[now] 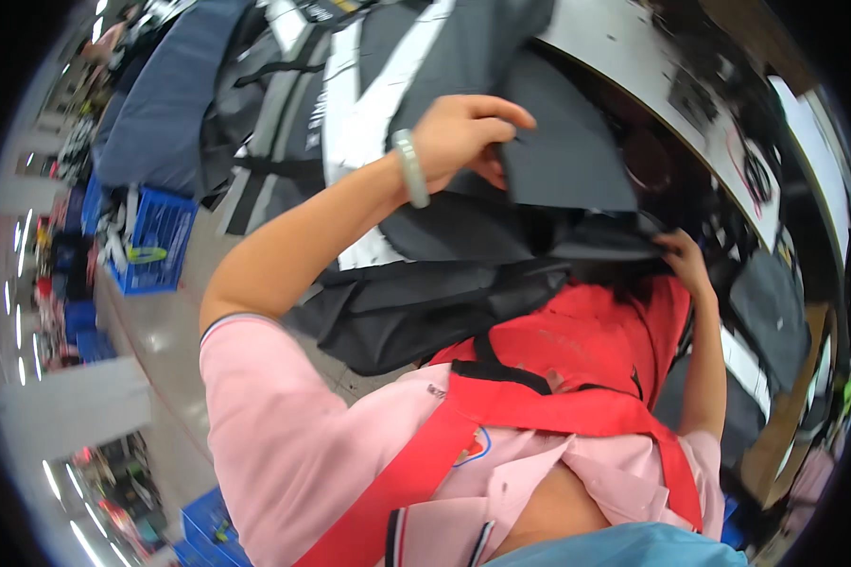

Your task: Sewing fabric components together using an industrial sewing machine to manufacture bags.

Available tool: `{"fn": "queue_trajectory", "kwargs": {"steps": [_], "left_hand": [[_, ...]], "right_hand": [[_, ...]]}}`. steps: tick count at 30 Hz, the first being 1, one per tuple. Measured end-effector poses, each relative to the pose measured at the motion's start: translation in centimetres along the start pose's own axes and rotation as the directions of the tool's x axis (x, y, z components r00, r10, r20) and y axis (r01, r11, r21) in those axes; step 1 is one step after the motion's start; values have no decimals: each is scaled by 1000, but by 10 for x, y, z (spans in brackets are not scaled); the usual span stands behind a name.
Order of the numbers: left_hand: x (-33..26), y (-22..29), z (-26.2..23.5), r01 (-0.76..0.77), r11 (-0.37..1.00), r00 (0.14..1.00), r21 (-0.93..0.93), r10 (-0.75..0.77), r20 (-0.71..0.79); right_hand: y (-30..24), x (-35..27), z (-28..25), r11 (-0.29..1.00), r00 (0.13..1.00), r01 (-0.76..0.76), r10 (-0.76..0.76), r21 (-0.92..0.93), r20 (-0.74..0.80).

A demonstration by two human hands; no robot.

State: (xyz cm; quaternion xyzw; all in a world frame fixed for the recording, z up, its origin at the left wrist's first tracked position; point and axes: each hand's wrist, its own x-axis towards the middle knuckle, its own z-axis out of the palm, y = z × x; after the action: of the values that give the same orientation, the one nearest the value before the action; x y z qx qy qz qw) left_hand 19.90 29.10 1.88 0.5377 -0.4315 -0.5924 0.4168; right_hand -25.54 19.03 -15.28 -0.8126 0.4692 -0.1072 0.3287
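My left hand (465, 140), with a pale green bangle on its wrist, is over the dark grey fabric. Its fingers are apart, and the index finger reaches across the left edge of a grey fabric panel (569, 142). Whether it touches the panel I cannot tell. At the right, my right hand (687, 260) is closed on the edge of a black fabric piece (600, 241), its fingertips partly hidden. More black fabric (397, 312) hangs in folds toward me. White strips (388, 94) cross the grey fabric beyond my left hand.
A pale worktable (633, 47) runs along the far right, with scissors (755, 178) near its edge. Blue-grey fabric (165, 104) is piled at the far left above a blue crate (161, 236). My red apron (558, 340) bulges below the fabric. Grey pieces (775, 302) hang at the right.
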Motion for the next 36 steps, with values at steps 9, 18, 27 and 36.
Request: {"fn": "queue_trajectory", "kwargs": {"steps": [9,18,27,36], "left_hand": [[28,9,2,-3,996,1000,-85,6,29],[36,35,47,-438,341,896,832,242,373],[52,97,116,-826,182,512,533,638,575],[223,92,161,-577,697,816,425,477,326]], "right_hand": [[-214,30,10,900,829,432,-374,52,-415],[-219,94,83,667,850,461,-144,586,-506],[-221,49,-46,694,933,352,-208,629,-292],[-179,77,-77,36,906,367,213,930,-366]]}}
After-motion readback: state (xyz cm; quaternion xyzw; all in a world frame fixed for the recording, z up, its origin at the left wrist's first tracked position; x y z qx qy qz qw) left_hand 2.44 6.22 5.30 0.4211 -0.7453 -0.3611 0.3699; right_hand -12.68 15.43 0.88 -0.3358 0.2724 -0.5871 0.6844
